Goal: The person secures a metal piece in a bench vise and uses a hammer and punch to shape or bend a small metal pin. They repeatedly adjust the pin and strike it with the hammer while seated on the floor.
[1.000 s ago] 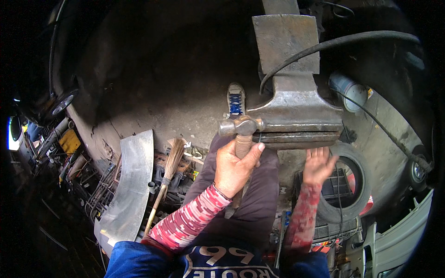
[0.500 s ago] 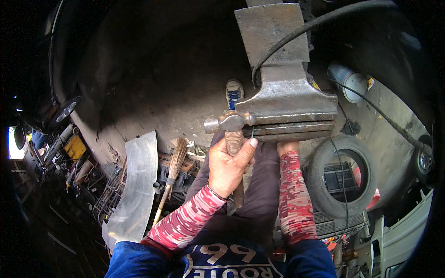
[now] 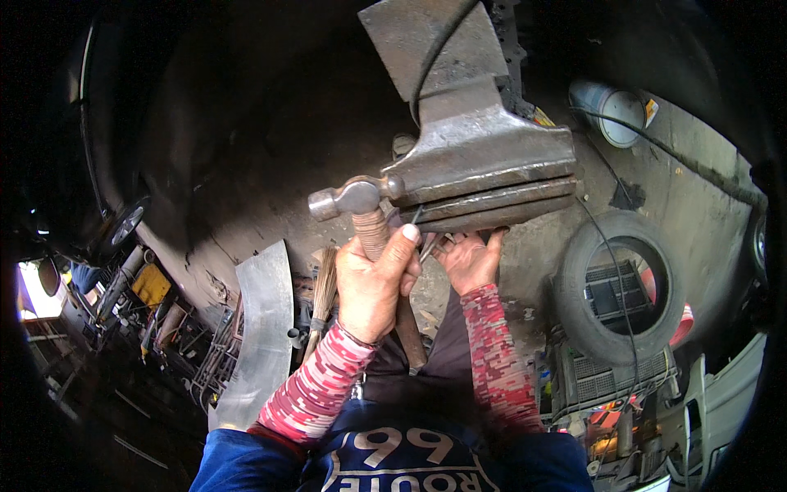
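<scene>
Gripping hammer point(image 3: 369, 223) left-handed, hands point(image 3: 365, 287) close together, right palm point(image 3: 474, 266) upturned

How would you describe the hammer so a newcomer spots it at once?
Find the big grey metal vise at upper centre. By its lower-left corner in the picture, the left hand grips the hammer. A ribbed tan wrapping just below the two-ended metal head sets it apart from the bare metal vise.

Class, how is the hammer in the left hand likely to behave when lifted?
The hammer probably feels top-heavy, with its thick metal head at one end. The handle looks solid, so likely stiff. The ridged wrapping below the head may help the left hand grip.
</scene>
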Demonstrator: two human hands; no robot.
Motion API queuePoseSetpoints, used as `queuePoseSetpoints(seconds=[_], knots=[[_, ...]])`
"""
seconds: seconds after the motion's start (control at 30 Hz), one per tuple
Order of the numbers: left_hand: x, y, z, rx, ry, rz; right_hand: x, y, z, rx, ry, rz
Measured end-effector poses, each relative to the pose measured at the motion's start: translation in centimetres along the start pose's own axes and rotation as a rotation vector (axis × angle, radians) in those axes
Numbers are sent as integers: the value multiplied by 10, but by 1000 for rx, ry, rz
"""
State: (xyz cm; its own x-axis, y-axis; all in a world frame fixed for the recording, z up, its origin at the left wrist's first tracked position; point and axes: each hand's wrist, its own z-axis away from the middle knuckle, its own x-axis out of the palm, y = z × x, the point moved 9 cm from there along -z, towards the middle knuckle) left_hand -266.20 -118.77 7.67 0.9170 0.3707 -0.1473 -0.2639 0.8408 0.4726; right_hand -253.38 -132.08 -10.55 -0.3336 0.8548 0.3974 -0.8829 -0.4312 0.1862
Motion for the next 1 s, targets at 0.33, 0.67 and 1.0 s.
queuePoseSetpoints(seconds=[0.33, 0.67, 1.0], knots=[[-15, -11, -1, -16, 132, 45, -13, -1, 21, -62, 173, 298], [-65, -1, 26, 201, 191, -236, 53, 6, 67, -296, 196, 742], [-44, 5, 18, 244, 80, -195, 11, -12, 40, -421, 512, 715]])
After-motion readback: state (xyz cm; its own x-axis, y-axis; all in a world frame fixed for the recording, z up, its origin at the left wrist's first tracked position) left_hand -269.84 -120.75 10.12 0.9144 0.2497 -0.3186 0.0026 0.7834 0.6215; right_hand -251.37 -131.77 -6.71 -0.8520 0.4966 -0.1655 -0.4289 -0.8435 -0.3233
